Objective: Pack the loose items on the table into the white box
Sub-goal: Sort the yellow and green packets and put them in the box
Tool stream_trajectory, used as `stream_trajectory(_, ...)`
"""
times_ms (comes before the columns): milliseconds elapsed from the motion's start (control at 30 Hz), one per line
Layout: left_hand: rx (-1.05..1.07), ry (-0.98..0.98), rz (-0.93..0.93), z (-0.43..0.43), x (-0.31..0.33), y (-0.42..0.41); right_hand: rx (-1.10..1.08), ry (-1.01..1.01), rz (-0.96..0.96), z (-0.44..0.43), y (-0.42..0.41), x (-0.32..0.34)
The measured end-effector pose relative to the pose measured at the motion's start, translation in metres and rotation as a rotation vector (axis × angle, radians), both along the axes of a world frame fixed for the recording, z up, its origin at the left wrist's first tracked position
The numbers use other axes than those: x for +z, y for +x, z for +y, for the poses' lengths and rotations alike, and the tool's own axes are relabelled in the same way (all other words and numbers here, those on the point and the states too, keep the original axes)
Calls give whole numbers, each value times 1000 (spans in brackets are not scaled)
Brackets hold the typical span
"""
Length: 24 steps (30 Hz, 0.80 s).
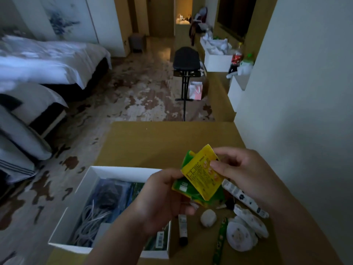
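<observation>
Both hands hold a bunch of small sachets above the table. My left hand [162, 199] grips the green sachets [181, 186] from below. My right hand [242, 169] pinches the yellow sachet [202, 175] at its right edge. The open white box [122, 171] stands at the lower left and holds white cables, a blue pouch and a green packet. Loose items lie on the table to the right: a white tube [246, 199], a small tube with a dark cap [183, 230], a white ball [208, 218], a green stick pack [219, 243] and round white packets [242, 230].
The wooden table [152, 140] runs along a white wall [296, 92] on the right. Beds stand at the left. A black ironing board [186, 58], white boxes and a cola bottle [236, 58] are further back.
</observation>
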<state>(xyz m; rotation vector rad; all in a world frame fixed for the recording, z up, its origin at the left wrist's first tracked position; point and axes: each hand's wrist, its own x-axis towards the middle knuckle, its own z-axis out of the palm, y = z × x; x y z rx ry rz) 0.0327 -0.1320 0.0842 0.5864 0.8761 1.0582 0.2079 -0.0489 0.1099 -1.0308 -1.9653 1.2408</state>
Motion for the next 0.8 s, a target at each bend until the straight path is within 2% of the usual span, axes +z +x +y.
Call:
stream_trajectory(200,-95,-55,-353,-15,8,-15,87,11,-27,-17,-23,5)
stream_trajectory(300,-170,-5,-432,-20,6,-16,61,131,-131,-25,-32,3)
stream_trajectory(500,-164,-14,-406,-24,-1,-12,13,269,-221,-39,-41,-5)
stream_trajectory(700,-155,28,-506,-23,-2,-8,0,333,-208,-46,-40,-8)
stream_trajectory(800,-115,-16,-440,-21,-2,-4,-7,340,-223,-49,-42,-11)
